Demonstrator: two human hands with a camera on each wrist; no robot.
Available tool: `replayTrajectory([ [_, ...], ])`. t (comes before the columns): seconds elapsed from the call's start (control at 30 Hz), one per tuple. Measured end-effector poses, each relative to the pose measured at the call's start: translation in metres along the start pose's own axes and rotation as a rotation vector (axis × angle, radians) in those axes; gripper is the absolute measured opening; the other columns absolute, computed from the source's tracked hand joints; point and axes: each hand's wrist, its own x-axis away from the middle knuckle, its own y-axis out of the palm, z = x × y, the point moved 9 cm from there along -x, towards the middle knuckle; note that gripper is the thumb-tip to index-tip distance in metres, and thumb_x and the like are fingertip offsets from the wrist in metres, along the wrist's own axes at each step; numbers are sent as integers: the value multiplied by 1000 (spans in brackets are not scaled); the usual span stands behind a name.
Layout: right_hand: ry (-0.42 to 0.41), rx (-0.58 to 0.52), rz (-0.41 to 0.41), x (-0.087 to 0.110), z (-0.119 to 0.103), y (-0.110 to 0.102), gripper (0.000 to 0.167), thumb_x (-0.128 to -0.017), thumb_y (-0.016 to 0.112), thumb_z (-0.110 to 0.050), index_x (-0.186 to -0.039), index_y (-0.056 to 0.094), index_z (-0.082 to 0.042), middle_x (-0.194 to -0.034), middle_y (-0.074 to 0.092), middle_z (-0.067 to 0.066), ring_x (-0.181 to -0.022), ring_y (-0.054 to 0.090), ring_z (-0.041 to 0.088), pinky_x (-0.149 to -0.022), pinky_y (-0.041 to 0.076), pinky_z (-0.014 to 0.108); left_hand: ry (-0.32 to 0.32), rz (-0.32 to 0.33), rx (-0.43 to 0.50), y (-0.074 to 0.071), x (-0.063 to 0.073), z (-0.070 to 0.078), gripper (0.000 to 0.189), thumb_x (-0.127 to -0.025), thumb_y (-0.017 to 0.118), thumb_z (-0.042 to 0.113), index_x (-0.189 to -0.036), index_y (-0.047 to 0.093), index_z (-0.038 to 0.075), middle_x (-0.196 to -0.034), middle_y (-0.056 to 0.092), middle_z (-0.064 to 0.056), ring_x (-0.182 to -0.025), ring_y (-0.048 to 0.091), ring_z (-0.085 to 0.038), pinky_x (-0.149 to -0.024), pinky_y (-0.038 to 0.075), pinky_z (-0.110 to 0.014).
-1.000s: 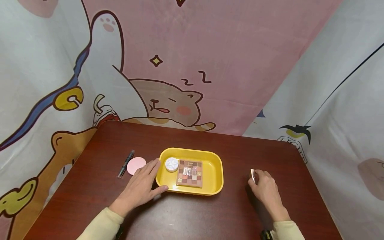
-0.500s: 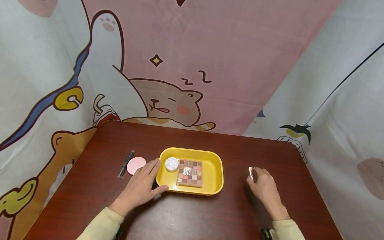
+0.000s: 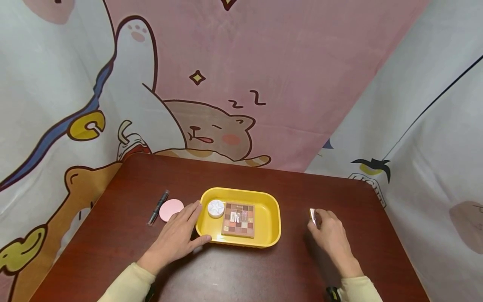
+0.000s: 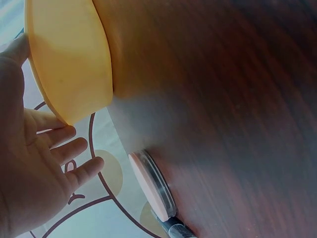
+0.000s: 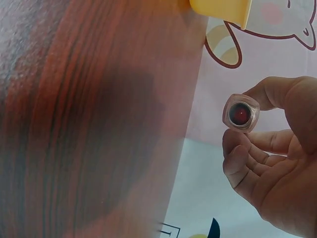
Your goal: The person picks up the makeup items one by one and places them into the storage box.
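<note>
My right hand (image 3: 332, 234) pinches a small shiny lipstick tube (image 3: 312, 214) between thumb and fingers, over the table right of the yellow tray (image 3: 269, 224). In the right wrist view, the squarish clear end of the lipstick (image 5: 240, 114) faces the camera, dark red at its round centre. With fingers extended, my left hand (image 3: 176, 235) touches the tray's left end, thumb at the near rim and fingertips at the left rim. Inside the tray lie an eyeshadow palette (image 3: 239, 220) marked "BACK" and a round white star-topped case (image 3: 216, 208).
Left of the tray, a round pink compact (image 3: 171, 209) lies on the brown table (image 3: 256, 277), partly behind my left hand. Beside it is a slim dark pen-shaped item (image 3: 158, 208). A cartoon-printed curtain (image 3: 286, 84) hangs along the table's back and sides.
My right hand has shifted slightly left and toward the back, carrying the lipstick. The left hand stays at the tray, and the tray's contents have not moved.
</note>
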Motion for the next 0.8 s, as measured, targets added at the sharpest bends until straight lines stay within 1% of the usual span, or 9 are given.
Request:
replayTrajectory([
  [0.23, -17, -5, 2, -6, -10, 0, 26, -85, 69, -8, -108, 68, 4, -85, 59, 11, -74, 58, 28, -64, 50, 44, -18, -16, 5, 0, 0, -3, 101, -89, 70, 66, -159, 36, 2, -164, 37, -16, -148, 40, -35, -115, 38, -59],
  [0.43, 2, -12, -11, -9, -17, 0, 26, -86, 70, -8, -110, 68, 4, -87, 59, 12, -74, 58, 27, -64, 50, 41, -12, -13, 7, 0, -1, -3, 102, -89, 70, 66, -159, 36, 1, -164, 37, -16, -148, 40, -35, -115, 38, -59],
  [0.63, 30, -18, -44, -11, -24, 1, 32, -87, 70, -10, -115, 67, 5, -91, 60, 14, -77, 58, 28, -67, 53, 43, -4, -6, 9, -1, 0, -1, 101, -89, 69, 66, -159, 36, 1, -164, 37, -16, -147, 41, -35, -114, 39, -59],
  [0.8, 33, -17, -49, -12, -29, 1, 34, -88, 70, -10, -118, 67, 5, -94, 61, 15, -78, 59, 28, -68, 55, 44, 3, 5, 14, -1, -1, 1, 101, -88, 71, 65, -158, 38, 1, -163, 39, -16, -146, 42, -35, -113, 40, -59],
])
